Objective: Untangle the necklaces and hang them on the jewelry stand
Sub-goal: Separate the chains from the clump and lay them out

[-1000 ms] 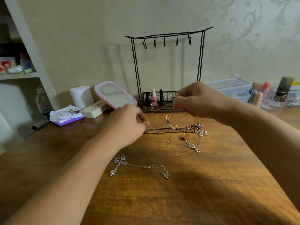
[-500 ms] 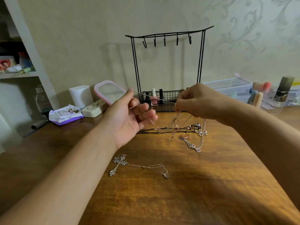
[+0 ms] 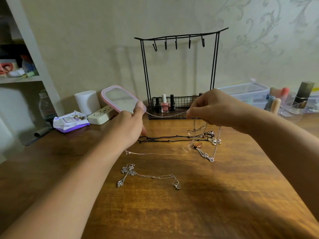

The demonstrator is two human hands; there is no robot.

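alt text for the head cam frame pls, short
Two hands stretch a thin silver chain above a wooden table: the left hand pinches one end, the right hand the other, over a tangle of necklaces. A cross necklace lies apart, nearer the camera. Behind stands a black jewelry stand, its hooks bare.

Jewelry stand at table back, vs wall — nail polish bottles in its basket. Mirror left of stand, organizer right. Cross necklace front-center; tangled necklaces btwn it & stand.
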